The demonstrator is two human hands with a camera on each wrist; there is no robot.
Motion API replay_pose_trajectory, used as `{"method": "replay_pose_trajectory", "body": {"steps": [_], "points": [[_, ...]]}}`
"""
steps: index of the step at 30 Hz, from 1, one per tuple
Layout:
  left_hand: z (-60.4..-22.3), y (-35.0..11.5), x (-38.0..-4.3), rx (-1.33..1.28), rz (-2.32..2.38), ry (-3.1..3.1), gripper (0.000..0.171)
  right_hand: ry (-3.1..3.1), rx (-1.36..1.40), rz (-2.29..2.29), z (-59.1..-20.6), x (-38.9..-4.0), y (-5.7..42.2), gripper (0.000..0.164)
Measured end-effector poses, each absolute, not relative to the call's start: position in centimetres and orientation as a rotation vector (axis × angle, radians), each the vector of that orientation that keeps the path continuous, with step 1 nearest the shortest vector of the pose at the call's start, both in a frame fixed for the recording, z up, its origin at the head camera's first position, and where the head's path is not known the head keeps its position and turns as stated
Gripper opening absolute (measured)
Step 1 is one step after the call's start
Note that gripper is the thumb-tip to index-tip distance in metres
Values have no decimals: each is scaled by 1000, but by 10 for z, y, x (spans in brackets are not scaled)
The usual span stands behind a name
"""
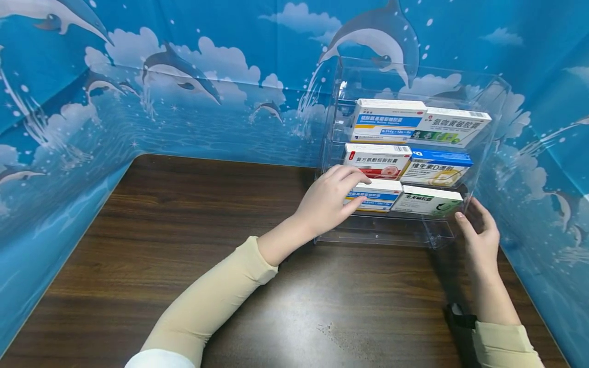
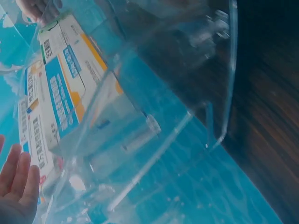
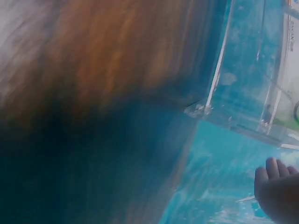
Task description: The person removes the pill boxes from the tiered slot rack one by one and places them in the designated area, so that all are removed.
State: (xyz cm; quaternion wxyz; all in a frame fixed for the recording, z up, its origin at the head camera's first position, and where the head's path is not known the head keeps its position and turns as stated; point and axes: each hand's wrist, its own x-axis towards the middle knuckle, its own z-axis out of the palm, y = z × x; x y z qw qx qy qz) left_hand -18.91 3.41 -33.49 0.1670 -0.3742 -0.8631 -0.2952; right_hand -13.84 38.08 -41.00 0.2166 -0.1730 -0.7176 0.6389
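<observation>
A clear acrylic display rack [image 1: 382, 236] stands on the table, with medicine boxes in pairs on three tiers. My left hand [image 1: 326, 199] is at the rack's lower left, its fingers in front of the blue-and-white capsule box [image 1: 379, 197] and partly hiding it. In the left wrist view its fingers [image 2: 19, 175] look extended, with nothing held. By the lower right side of the rack is my right hand [image 1: 483, 243], thumb and fingers apart, near the green-and-white box [image 1: 428, 201]. Whether either hand touches the rack, I cannot tell.
On the middle tier sit a red-and-white box [image 1: 377, 161] and a blue-topped vitamin D box [image 1: 434, 167]. Another blue-and-white box [image 1: 388, 121] and a green-and-white box [image 1: 451, 127] fill the top tier. A dolphin-print curtain [image 1: 207, 128] hangs behind the brown wooden table [image 1: 184, 220].
</observation>
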Motion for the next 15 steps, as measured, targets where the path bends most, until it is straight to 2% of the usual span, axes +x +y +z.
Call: {"method": "replay_pose_trajectory", "body": {"steps": [6,9,15], "points": [[-335,49,-197,-1040,-948,-2509,31,-1770,-203,2196,-421,-136,391,34],[-337,54,-201,-1010,-983,-2551,31,-1708,-100,2342,-425,-135,396,32],[-340,60,-204,-960,-957,-2612,32,-1761,-167,2362,-428,-135,402,31]]}}
